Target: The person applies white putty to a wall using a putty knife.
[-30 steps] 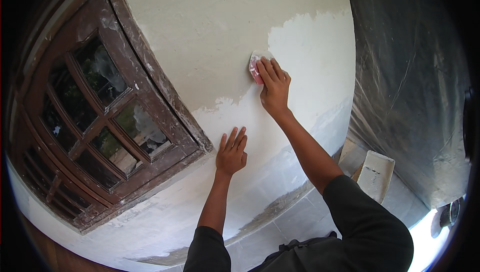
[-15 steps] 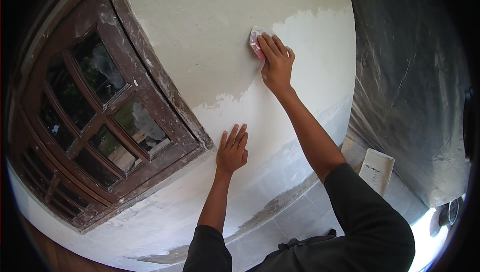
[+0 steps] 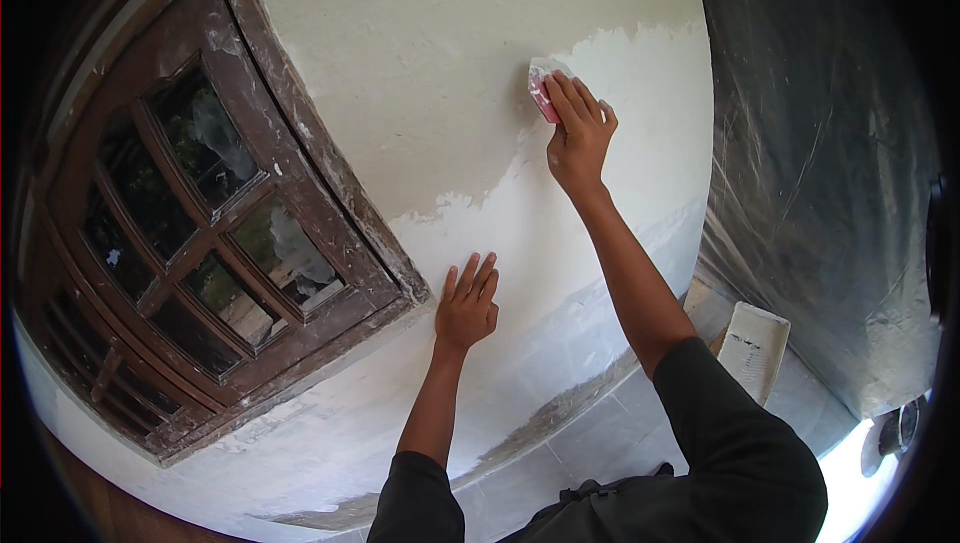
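Observation:
My right hand (image 3: 582, 138) grips a pink, putty-smeared scraper (image 3: 547, 88) against the wall (image 3: 410, 53), along the ragged border between beige plaster and white coating. Lower and to the left, my left hand (image 3: 466, 303) rests on the white part of the wall, fingers stretched out, holding nothing. A brown wooden window (image 3: 225, 223) with several glass panes and white smears on its frame fills the left side, just beside my left hand.
Dark translucent plastic sheeting (image 3: 810, 143) covers the right side. A cream paint tray (image 3: 755, 353) lies on the grey tiled floor (image 3: 600, 435) below it, partly behind my right arm. A dark round container (image 3: 898, 428) sits at the lower right edge.
My right hand and the scraper have travelled up and to the right along the wall over the last second. My left hand has barely moved.

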Demonstrator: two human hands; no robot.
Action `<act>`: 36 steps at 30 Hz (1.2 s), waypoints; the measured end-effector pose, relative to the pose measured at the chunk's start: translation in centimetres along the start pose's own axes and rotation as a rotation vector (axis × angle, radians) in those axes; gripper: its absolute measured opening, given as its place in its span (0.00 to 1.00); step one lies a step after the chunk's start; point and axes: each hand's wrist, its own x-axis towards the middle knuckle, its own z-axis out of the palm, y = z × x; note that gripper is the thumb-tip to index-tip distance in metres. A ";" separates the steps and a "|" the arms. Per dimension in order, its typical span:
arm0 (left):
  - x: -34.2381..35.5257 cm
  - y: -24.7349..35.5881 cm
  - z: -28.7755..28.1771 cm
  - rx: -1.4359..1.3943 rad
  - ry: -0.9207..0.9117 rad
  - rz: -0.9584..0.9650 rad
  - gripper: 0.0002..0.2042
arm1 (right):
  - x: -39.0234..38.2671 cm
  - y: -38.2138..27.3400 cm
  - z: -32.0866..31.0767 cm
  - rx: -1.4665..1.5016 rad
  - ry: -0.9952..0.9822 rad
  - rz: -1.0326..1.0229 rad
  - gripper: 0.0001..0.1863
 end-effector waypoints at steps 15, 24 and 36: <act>-0.4 0.0 0.2 -0.029 0.014 -0.015 0.22 | -10.7 -2.0 -3.0 0.018 -0.163 0.053 0.35; -0.5 0.1 0.6 -0.046 0.016 -0.015 0.22 | -8.3 -0.2 1.6 -0.045 -0.170 0.047 0.36; -0.4 0.1 0.2 -0.042 0.022 0.001 0.22 | -9.6 -1.8 -3.4 0.057 -0.197 0.024 0.33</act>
